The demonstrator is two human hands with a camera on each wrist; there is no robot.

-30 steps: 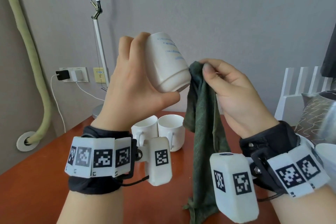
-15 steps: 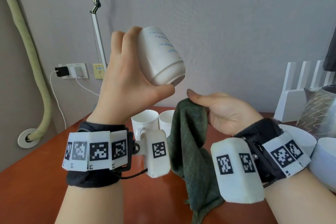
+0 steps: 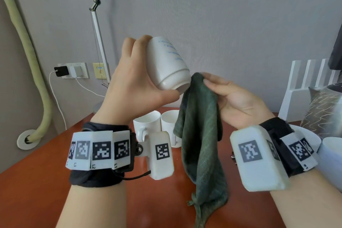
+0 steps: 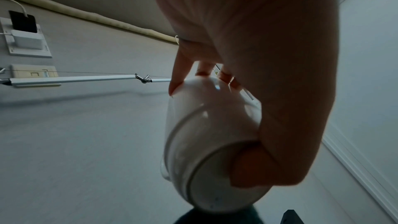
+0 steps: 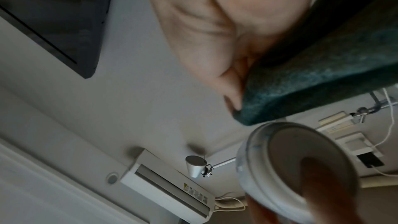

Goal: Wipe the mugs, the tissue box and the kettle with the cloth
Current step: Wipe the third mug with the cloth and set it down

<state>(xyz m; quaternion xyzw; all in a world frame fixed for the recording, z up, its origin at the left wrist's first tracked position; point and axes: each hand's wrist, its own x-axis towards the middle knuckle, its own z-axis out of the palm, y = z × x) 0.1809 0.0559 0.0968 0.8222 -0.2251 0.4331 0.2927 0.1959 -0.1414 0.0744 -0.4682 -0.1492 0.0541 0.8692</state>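
L hand (image 3: 133,87) grips mug (image 3: 166,63); cloth (image 3: 199,116) maybe touching.

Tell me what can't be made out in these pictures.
- Held mug: handle hidden behind the left hand, all views.
- Kettle: blurred and cut off at the head view's right edge.
- Tissue box: in no view.
- Right hand: fingertips buried in the cloth.

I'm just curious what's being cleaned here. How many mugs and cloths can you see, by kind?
White mugs: 3, one tilted in the left hand as the held mug, plus two standing on the table, the left standing mug and the right standing mug.
Green cloth: 1, pinched by the right hand.
Total: 4
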